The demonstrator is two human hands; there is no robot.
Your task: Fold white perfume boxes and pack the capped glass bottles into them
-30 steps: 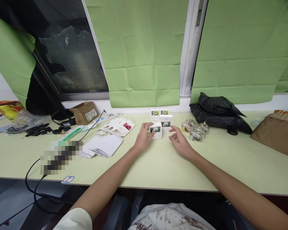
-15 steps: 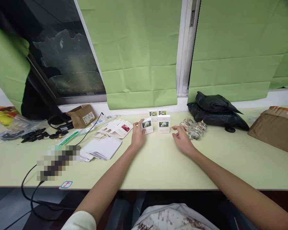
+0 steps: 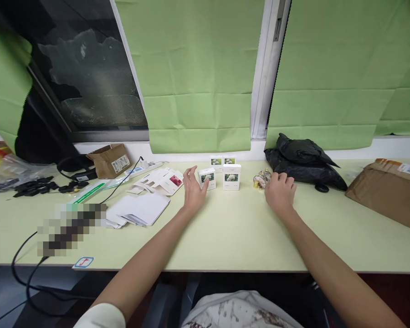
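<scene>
Pale green tabletop (image 3: 225,237) ran under green blinds (image 3: 198,73). Left hand (image 3: 193,192) lay fingers spread, thumb touching small white flower-print box (image 3: 207,178), gripping nothing. Second box (image 3: 231,176) stood just right of it. Right hand (image 3: 280,193) covered glass bottles (image 3: 260,179), fingers curled over them; grasp could not be told. Black bag (image 3: 304,159) lay just beyond.

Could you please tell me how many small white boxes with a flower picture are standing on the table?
4. One box by the left hand, one just right of it, and two smaller-looking ones behind, near the wall. Others may be hidden.
</scene>
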